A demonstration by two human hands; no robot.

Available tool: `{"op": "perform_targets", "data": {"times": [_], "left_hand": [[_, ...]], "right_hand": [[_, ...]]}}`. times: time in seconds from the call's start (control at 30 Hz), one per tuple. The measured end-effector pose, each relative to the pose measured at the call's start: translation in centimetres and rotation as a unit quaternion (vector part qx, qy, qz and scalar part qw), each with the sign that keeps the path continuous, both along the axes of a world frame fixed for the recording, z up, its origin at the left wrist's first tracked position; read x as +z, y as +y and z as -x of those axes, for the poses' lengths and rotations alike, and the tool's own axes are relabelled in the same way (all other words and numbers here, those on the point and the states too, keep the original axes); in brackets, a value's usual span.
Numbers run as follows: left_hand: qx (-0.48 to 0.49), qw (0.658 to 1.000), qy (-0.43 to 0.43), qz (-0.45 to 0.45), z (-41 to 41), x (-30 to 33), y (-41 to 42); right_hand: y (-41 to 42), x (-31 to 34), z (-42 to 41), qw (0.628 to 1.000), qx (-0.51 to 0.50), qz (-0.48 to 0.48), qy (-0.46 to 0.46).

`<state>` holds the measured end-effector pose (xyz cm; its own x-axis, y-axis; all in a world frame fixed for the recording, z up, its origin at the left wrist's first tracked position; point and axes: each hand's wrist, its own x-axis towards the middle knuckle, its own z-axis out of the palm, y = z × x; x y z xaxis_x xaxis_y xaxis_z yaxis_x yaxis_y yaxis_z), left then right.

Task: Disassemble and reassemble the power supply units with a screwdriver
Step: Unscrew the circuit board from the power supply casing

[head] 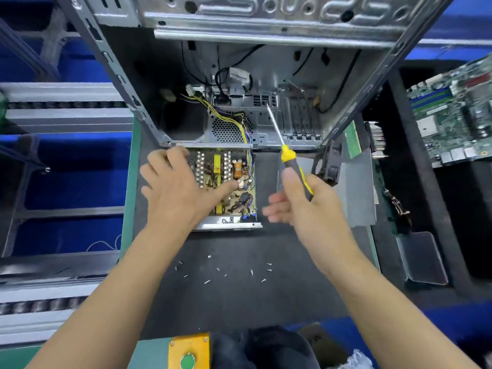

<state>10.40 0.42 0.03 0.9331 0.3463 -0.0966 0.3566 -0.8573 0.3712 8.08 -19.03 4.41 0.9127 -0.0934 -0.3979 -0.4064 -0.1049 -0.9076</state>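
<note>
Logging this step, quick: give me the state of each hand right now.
Left hand: open, fingers spread, resting on the opened power supply unit.
Right hand: closed around the handle of the screwdriver, tip raised toward the computer case.

motherboard (452, 113), green button (187, 361) (yellow box)

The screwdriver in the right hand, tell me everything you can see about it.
The screwdriver has a yellow and dark grey handle that looks like plastic and rubber, and a slim bright metal shaft. The right hand grips the lower handle, thumb lying along it. It is held tilted, tip pointing up and away toward the back panel of the open computer case. The tip seems to hang in the air.
</note>
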Motion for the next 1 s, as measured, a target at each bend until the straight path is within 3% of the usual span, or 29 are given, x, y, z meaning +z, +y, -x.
{"op": "perform_targets", "data": {"times": [0.1, 0.2, 0.3, 0.43, 0.77, 0.9, 1.0], "left_hand": [[0.035, 0.99, 0.044, 0.128, -0.2, -0.6, 0.8], [0.139, 0.933, 0.05, 0.33, -0.5, -0.8, 4.0], [0.203, 0.88, 0.047, 0.426, 0.0, -1.6, 6.8], [0.179, 0.865, 0.048, 0.467, 1.2, -2.6, 7.7], [0.163, 0.822, 0.028, 0.544, 2.4, -4.1, 7.6], [0.134, 0.83, 0.024, 0.54, 2.7, -4.5, 7.6], [0.081, 0.866, 0.026, 0.493, 3.0, -4.5, 7.9]], "right_hand": [[2.8, -1.1, -0.4, 0.997, 0.021, 0.069, -0.03], [3.2, -2.0, -1.8, 0.981, 0.075, 0.175, -0.033], [3.8, -2.0, -3.6, 0.969, 0.128, 0.21, -0.034], [5.3, -1.7, -4.5, 0.925, 0.21, 0.313, -0.049], [7.0, -1.8, -4.7, 0.897, 0.21, 0.387, -0.035], [7.6, -2.1, -4.4, 0.902, 0.183, 0.387, -0.054], [7.8, -2.3, -4.0, 0.894, 0.184, 0.399, -0.08]]}}
